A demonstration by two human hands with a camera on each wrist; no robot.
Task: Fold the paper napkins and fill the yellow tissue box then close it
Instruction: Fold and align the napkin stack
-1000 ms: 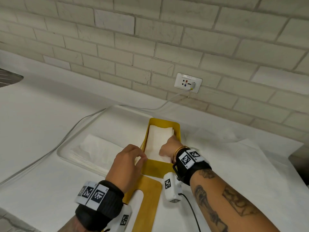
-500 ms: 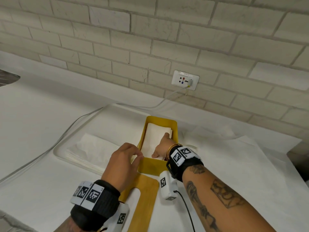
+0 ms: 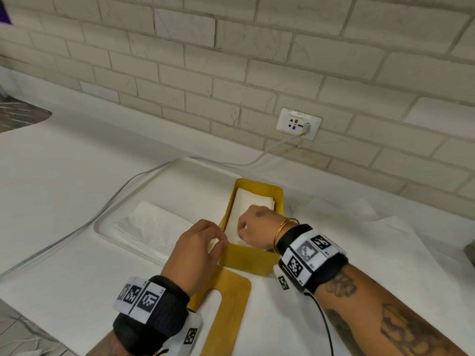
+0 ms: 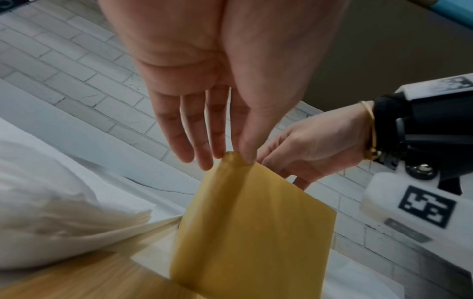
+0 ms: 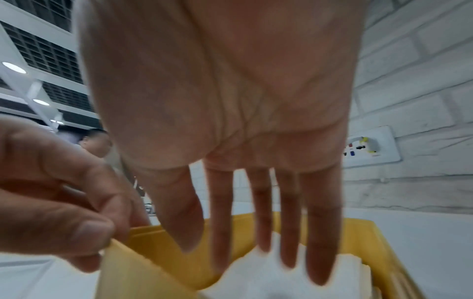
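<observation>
On the desk [image 3: 64, 191] we are pressing folded napkins [image 3: 246, 206] into the yellow tissue box [image 3: 246, 260] with flat right hand [image 3: 257, 229] fingers, left hand [image 3: 198, 250] pinching its near-left corner; unfolded napkins [image 3: 151, 227] and the lid [image 3: 228, 312] are waiting.

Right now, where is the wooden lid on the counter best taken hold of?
Judging by its pose, grip the wooden lid by its bare right long edge, coming from the right: it lies flat, its left side sits under the left hand, and the slot offers a finger hold.
</observation>
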